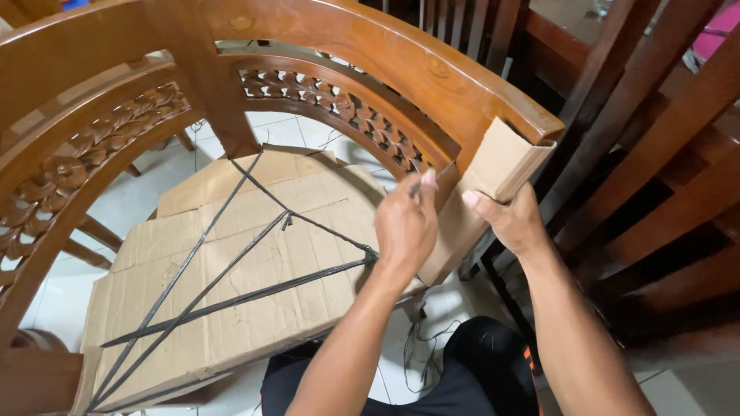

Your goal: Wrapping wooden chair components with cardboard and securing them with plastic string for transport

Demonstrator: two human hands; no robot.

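A: Status on the hands?

B: My right hand clamps a folded cardboard corner guard against the end of the carved wooden chair arm. My left hand is pinched closed on a thin black strap beside it.

A: How does it handle?

B: My guess: the cardboard is light, bends at the crease, crushes if squeezed hard. Best held flat over the fold, thumb on the face. The strap looks thin and slick, so pinch near its end. The chair is heavy and rigid; its carving could chip.

A: Counts?

B: One corner guard in hand. One large cardboard sheet covers the seat, with several black strap runs crossing it; I make out about four, but they overlap. Two carved rails show. Loose strap bits lie on the tiled floor. More dark wooden furniture stands on the right.
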